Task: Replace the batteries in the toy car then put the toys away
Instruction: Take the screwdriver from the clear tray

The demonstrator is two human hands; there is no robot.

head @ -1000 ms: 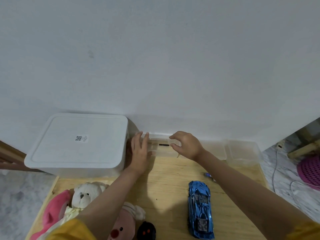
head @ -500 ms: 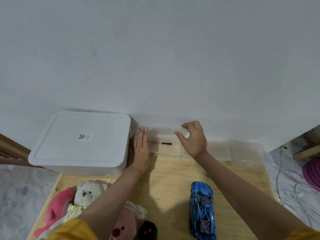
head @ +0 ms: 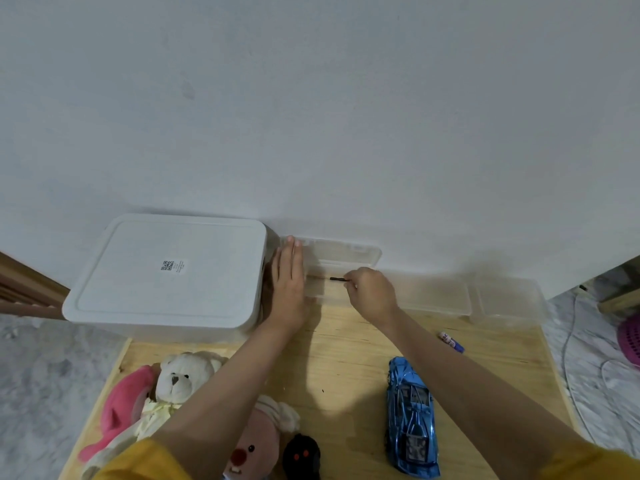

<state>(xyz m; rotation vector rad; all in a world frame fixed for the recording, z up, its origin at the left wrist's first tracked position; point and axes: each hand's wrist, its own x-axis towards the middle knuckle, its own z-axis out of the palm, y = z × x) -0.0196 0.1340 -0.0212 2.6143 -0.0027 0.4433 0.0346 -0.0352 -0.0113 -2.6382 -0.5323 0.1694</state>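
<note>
Clear box (head: 341, 252) lid's flipped up now; right hand (head: 372, 294) pinches the screwdriver (head: 338, 279) at 12 o'clock, left hand (head: 289, 285) flat, steadying. Battery swap's next.

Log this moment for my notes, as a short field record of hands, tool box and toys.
left hand: flat against the clear plastic box, lid open
right hand: pinches a thin black screwdriver in the box
toy car: shiny blue car on the wooden table, untouched
battery: small purple-and-white cell on the table
storage: white lidded bin, closed
</note>
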